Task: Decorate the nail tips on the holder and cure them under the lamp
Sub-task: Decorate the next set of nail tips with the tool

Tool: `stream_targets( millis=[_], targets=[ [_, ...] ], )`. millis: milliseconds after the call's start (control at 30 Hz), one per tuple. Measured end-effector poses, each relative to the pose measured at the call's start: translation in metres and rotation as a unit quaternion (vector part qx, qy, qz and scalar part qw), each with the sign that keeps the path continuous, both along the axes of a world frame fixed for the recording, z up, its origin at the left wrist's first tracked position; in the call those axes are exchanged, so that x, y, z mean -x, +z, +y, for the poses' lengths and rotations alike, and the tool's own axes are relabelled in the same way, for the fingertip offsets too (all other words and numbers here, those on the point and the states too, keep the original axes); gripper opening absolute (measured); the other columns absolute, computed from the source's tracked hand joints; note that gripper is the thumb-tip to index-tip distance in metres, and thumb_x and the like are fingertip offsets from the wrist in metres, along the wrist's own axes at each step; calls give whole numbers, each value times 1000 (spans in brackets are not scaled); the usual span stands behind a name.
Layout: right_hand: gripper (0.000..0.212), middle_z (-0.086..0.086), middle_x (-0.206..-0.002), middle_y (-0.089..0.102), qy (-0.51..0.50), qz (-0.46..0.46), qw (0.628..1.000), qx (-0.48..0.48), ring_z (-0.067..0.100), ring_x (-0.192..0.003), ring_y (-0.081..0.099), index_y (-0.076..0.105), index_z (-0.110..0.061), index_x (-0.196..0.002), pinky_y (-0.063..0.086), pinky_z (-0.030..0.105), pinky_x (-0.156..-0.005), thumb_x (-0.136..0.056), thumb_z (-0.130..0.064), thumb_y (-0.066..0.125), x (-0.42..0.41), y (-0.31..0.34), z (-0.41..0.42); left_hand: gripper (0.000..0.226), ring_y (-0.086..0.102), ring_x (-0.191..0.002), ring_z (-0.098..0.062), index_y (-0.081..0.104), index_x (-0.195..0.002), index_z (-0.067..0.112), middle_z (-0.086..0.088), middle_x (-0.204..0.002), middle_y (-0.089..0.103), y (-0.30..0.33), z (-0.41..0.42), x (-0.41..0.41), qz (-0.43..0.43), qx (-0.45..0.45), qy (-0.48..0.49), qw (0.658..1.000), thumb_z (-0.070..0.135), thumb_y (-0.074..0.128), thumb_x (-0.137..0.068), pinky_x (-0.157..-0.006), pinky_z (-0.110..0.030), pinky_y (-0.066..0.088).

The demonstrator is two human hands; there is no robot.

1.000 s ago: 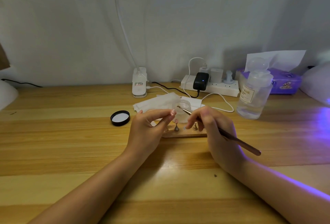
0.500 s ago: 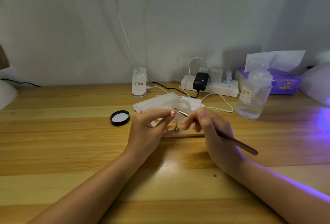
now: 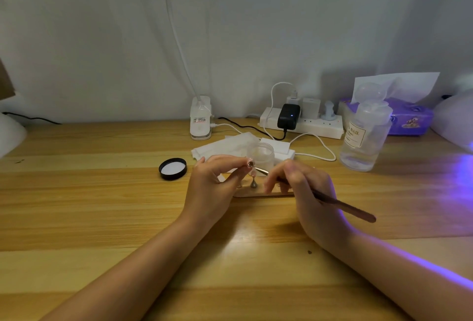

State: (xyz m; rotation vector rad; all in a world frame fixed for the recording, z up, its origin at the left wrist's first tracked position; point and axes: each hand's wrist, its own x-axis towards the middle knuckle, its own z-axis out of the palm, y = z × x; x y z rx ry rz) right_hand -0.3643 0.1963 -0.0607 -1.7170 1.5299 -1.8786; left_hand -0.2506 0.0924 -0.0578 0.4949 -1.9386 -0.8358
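Note:
My left hand [image 3: 212, 190] pinches a pink nail tip [image 3: 249, 162] between thumb and fingers, lifted above the wooden holder [image 3: 258, 194]. A metal stand [image 3: 253, 184] with another tip rises from the holder just below. My right hand [image 3: 304, 192] grips a thin brown nail brush [image 3: 340, 205], whose metal tip touches the held nail tip. A small clear jar [image 3: 261, 154] stands open right behind the hands. The curing lamp [image 3: 453, 121] sits at the far right edge, casting violet light on the table.
A black jar lid [image 3: 173, 168] lies left of the hands. White wipes [image 3: 220, 146], a clear pump bottle [image 3: 363, 136], a purple tissue pack [image 3: 409, 118], a power strip [image 3: 302, 123] with chargers and cables, and a clip lamp base [image 3: 201, 121] line the back.
The right hand has shifted left and brought the brush tip onto the nail tip held by the left hand. The left hand has barely moved.

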Motion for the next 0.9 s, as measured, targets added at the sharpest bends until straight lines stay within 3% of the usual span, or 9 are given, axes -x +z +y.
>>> stream_targets(
  millis=[133,333,533,733,900],
  targets=[
    [38,3,-60,59,10,-22,999,33,-1,-62,55,58,-23,-65,39,9,-64,-90,-28,31,0,0,3,28,63,-92,-12,66,-94,29,18,-86,65,0,0,0,-1,2,-3,1000,7,70,-76,-93,-57,39],
    [34,-5,-73,61,-43,37,998,-16,-1,-69,55,58,-26,-70,37,8,-64,-89,-36,31,1,2,0,31,62,-92,-12,65,-94,29,19,-86,64,0,0,0,3,14,-1,1000,5,70,-76,-93,-59,38],
    [39,-1,-50,55,2,-32,999,27,1,-50,51,60,-24,-61,37,9,-56,-89,-33,35,0,0,3,31,61,-90,-8,65,-97,27,23,-84,62,1,1,0,4,25,-4,1000,6,71,-75,-92,-60,38],
    [32,-6,-69,61,-60,24,998,-2,0,-65,55,58,-26,-70,37,11,-61,-88,-36,34,1,5,1,35,59,-90,-6,64,-95,31,28,-83,60,2,2,0,6,43,-2,999,4,70,-74,-91,-62,38],
    [38,4,-53,57,18,-24,999,14,1,-52,52,59,-23,-61,38,11,-57,-89,-33,35,0,1,3,31,63,-90,-16,68,-94,26,16,-84,65,0,0,0,4,49,2,999,3,71,-74,-89,-61,39]
  ],
)
